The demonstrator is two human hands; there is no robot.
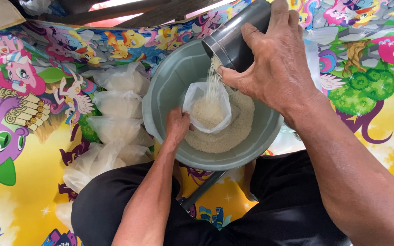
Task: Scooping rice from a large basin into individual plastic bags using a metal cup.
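My right hand [277, 59] grips a grey cylindrical cup [233, 38], tilted over a grey-green basin [165, 86]. White rice streams from the cup into a small clear plastic bag [208, 109]. My left hand [177, 125] holds that bag open by its near-left edge, inside the basin. A layer of loose rice [240, 125] covers the basin's bottom around the bag.
Several filled clear bags of rice [115, 105] lie in a row left of the basin on a bright cartoon-printed mat [28, 168]. My black-trousered knees [115, 200] frame the basin. Another clear bag [313, 54] lies right of the basin, behind my right hand.
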